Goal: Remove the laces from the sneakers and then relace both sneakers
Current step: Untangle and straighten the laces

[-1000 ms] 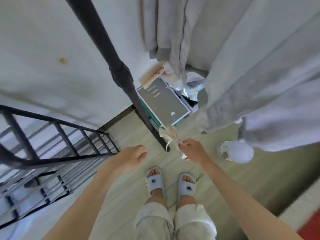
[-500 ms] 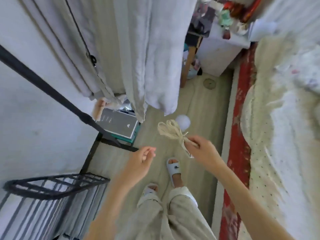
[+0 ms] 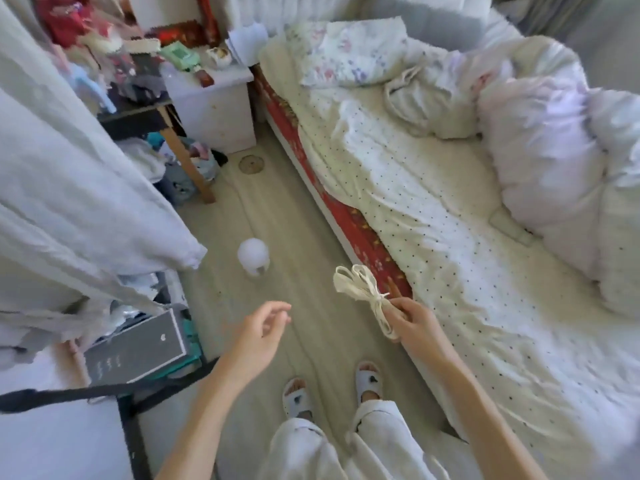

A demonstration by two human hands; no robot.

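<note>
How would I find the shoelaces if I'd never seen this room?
Start at the bed on the right and follow its red edge down toward the person's feet. Just beside that edge, the right hand pinches the laces: a cream bundle of flat loops tied in the middle, the only thing held in the air.

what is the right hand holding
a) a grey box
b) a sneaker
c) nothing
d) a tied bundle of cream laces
d: the right hand pinches a bundle of cream laces knotted round its middle, loops fanning up above the fingers, while the left hand hangs beside it holding nothing.
</note>
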